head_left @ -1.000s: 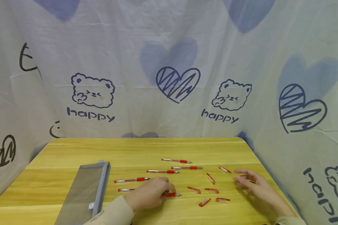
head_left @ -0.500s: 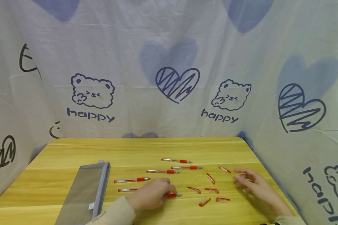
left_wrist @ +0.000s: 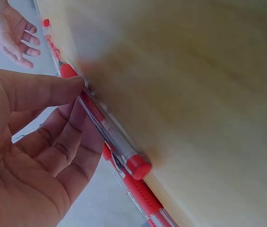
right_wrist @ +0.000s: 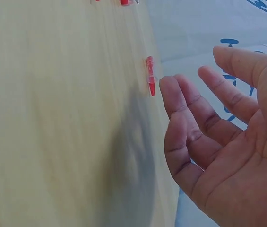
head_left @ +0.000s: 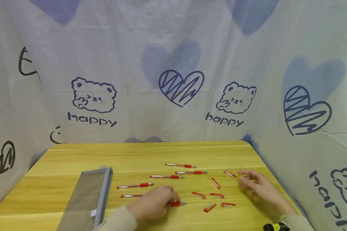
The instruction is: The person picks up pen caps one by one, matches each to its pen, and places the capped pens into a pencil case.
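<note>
My left hand pinches a clear-barrelled pen with a red grip between thumb and fingers, low over the table. In the left wrist view the red end plug of this pen points away from the palm, and another pen lies beyond it. Off to the right, my right hand holds nothing, its fingers loosely bent. Nearest its fingertips lies a red pen cap, also visible as a cap in the right wrist view.
Several uncapped red pens lie roughly parallel across the middle of the wooden table. Several red caps are scattered between the hands. A grey zip pouch lies at the left. A patterned curtain surrounds the table.
The pen under my left hand has shifted slightly toward the near edge, with the fingers closing around it. My right hand has barely moved. The head view has shifted a little.
</note>
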Demonstrator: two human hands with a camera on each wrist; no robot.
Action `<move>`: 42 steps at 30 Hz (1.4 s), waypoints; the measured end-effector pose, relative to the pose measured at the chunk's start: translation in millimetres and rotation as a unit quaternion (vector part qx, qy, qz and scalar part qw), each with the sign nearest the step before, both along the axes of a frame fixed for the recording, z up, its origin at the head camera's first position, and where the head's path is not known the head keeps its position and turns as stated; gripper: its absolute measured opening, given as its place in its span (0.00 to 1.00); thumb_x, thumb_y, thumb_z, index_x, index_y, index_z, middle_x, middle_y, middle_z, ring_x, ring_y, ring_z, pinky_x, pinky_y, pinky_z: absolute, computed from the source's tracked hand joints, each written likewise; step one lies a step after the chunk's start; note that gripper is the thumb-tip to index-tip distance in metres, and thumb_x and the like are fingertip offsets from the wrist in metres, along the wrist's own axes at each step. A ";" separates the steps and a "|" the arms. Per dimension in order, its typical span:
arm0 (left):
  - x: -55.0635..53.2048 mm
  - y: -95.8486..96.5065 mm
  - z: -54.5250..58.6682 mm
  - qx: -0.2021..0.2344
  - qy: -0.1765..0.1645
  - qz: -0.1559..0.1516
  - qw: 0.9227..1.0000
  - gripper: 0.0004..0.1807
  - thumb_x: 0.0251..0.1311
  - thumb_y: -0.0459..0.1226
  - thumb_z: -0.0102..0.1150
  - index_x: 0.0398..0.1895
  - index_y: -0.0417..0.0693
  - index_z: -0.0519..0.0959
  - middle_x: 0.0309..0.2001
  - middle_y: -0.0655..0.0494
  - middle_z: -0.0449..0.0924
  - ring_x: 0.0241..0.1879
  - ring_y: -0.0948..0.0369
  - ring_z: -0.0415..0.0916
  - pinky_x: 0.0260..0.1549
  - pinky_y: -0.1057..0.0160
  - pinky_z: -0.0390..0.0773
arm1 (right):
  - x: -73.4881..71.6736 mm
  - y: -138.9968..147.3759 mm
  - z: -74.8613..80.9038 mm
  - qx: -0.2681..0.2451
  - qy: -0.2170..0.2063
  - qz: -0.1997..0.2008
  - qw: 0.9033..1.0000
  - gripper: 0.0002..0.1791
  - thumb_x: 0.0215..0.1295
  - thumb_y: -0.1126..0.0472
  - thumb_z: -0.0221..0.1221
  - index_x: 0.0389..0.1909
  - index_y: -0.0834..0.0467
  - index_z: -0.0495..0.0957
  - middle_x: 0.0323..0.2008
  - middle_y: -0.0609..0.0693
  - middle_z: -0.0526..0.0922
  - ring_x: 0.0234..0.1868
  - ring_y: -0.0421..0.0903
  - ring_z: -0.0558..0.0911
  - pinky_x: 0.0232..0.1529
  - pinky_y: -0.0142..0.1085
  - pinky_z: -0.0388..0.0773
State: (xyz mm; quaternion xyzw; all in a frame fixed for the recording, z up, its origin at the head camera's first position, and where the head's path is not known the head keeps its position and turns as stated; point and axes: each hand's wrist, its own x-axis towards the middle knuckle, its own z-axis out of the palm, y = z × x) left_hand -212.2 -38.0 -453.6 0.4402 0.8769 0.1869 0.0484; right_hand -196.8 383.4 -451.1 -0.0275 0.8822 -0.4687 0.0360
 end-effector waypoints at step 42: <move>15.2 -20.4 9.0 0.153 -0.285 -0.012 0.946 0.18 0.70 0.25 0.64 0.55 0.52 0.89 0.42 0.60 0.86 0.40 0.74 0.78 0.44 0.72 0.82 | -73.8 -2.7 -3.5 0.105 0.024 0.073 0.991 0.17 0.79 0.57 0.62 0.56 0.67 0.86 0.40 0.55 0.89 0.38 0.43 0.81 0.39 0.33 0.76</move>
